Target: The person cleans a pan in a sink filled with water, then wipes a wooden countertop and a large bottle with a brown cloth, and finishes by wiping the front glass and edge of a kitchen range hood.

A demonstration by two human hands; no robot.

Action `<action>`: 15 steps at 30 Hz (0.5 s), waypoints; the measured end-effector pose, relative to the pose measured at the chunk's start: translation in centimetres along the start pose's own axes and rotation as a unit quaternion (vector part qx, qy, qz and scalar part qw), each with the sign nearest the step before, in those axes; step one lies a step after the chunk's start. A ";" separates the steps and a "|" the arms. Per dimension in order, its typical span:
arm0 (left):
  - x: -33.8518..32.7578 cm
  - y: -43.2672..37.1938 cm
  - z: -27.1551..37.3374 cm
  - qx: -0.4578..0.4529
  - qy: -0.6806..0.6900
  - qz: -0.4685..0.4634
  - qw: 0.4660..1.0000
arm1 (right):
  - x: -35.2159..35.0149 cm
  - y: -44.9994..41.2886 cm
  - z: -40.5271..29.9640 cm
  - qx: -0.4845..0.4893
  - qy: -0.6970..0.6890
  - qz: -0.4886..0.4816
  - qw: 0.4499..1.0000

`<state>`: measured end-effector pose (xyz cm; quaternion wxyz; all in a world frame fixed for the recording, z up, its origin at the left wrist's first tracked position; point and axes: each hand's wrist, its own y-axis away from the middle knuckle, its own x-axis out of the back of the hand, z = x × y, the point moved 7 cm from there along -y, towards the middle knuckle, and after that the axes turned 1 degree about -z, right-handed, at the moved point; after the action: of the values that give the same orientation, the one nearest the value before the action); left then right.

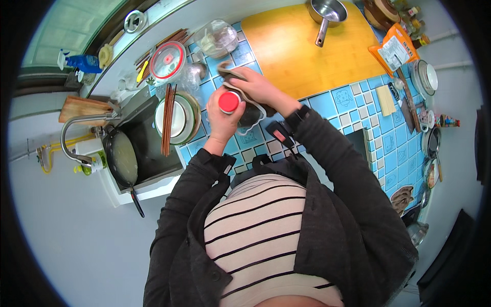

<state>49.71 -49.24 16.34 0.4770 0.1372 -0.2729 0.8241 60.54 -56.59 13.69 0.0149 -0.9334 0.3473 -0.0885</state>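
My left hand (223, 119) is closed around a small container with a red lid (229, 102); its body is mostly hidden by the fingers. Right beside it, my right hand (255, 86) grips a brown cloth with a pale edge (251, 103), which hangs down towards the tiled counter and lies against the container. Left of my hands, a bundle of brown chopsticks (168, 121) rests across stacked white plates (188, 126). Behind them stand a round glass container with a red-rimmed lid (167, 60) and a clear plastic tub (216, 38).
A sink (153, 161) on the left holds a frying pan (122, 158) below a curved faucet (69, 132). A yellow board (307, 57) carries a steel saucepan (328, 11). To the right are an orange packet (395, 50), a cleaver (407, 115) and bowls (430, 78).
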 end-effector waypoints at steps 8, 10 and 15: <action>-0.3 -0.4 0.0 0.018 0.022 0.022 0.999 | 0.9 3.3 1.1 0.077 0.018 0.069 0.994; -0.4 -0.3 0.3 0.027 0.028 0.029 0.999 | 1.5 6.8 1.9 0.037 -0.001 0.162 0.986; -0.8 0.1 0.3 0.041 0.065 0.036 0.996 | -0.3 10.1 -0.3 0.070 0.034 0.220 0.972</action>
<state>50.01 -50.07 16.19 0.4577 0.0931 -0.2123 0.8584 53.68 -64.03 13.07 0.0876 -0.8270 0.5378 -0.1386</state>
